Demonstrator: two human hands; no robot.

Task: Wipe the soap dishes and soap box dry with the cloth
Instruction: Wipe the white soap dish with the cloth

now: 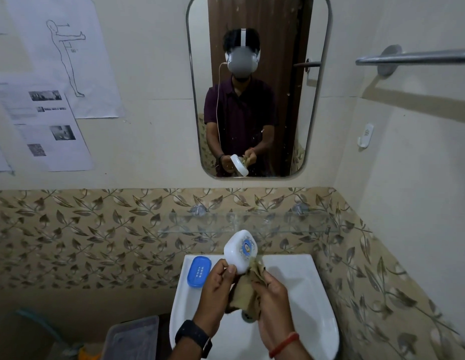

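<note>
Held over the sink (291, 281), the white soap box (240, 252) is pinched only at its lower edge by the left hand (217, 287) while the right hand (271, 294), closed on the cloth (245, 289), rubs it, so a hard wipe could knock the wet box loose into the basin.

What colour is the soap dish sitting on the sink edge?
Blue soap dish, seen best in the head view.

Your left hand (218, 287) is raised in front of you, thumb and fingers pinched closed; your right hand (274, 294) is beside it, fingers curled shut, both forearms angled inward
</note>
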